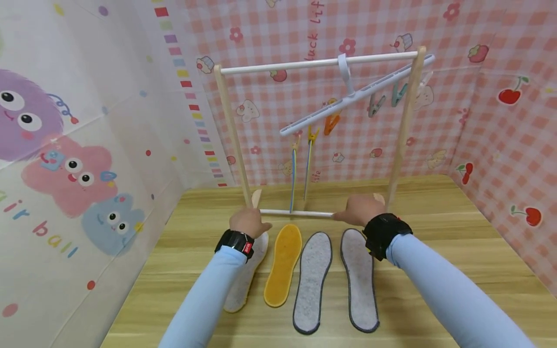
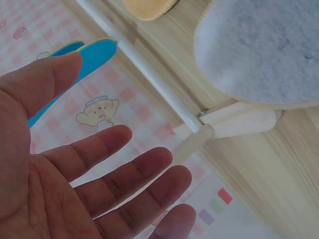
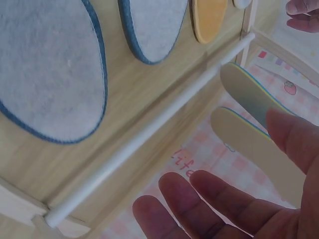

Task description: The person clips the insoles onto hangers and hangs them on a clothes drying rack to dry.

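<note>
Left hand (image 1: pixel 249 221) and right hand (image 1: pixel 360 210) grip nothing, fingers loose, at lower centre-left and centre-right, while the clipped insoles (image 1: pixel 293 181) mid-frame seem to drag the hanger (image 1: pixel 319 114) lopsided, so knocking the rack (image 1: pixel 233 128) could unhook it!

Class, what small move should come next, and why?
Probably the right hand should lift the rightmost grey insole: the hand is empty, the insole lies nearby, and the tilted hanger has unused clips on its raised end.
</note>
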`<state>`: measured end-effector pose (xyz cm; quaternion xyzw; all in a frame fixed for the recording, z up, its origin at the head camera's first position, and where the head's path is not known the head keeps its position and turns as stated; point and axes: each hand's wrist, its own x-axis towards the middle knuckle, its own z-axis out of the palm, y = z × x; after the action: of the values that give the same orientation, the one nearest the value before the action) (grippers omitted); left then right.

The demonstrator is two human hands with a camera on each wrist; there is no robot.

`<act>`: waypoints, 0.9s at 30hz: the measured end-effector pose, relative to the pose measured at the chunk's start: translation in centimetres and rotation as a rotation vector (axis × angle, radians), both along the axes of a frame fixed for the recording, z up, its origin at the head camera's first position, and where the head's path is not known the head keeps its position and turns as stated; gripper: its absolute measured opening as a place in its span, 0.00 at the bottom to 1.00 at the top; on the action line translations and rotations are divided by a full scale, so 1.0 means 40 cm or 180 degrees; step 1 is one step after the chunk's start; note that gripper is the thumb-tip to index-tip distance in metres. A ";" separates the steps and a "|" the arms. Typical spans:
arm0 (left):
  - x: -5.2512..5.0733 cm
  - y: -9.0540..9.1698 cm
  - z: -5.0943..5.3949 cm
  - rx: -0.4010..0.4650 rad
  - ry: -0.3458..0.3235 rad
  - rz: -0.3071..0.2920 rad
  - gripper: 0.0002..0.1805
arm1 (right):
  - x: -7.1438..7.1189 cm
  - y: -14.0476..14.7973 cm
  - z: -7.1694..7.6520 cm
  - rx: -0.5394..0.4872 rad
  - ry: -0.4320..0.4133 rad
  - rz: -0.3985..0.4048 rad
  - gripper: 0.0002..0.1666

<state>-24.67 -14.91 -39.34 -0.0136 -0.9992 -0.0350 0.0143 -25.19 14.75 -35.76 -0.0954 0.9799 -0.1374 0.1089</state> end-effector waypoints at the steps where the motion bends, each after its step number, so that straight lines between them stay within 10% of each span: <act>1: 0.001 -0.003 -0.004 -0.0018 0.0008 -0.0002 0.23 | 0.003 -0.001 -0.006 -0.0041 -0.0008 0.0003 0.29; 27: 0.059 -0.065 -0.063 0.0151 0.0004 0.0139 0.25 | 0.118 -0.005 -0.146 -0.0131 0.0307 -0.0403 0.25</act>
<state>-22.32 -17.49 -41.86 0.0086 -0.9981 -0.0583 0.0160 -20.47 14.56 -41.60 -0.0420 0.9850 -0.1593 0.0507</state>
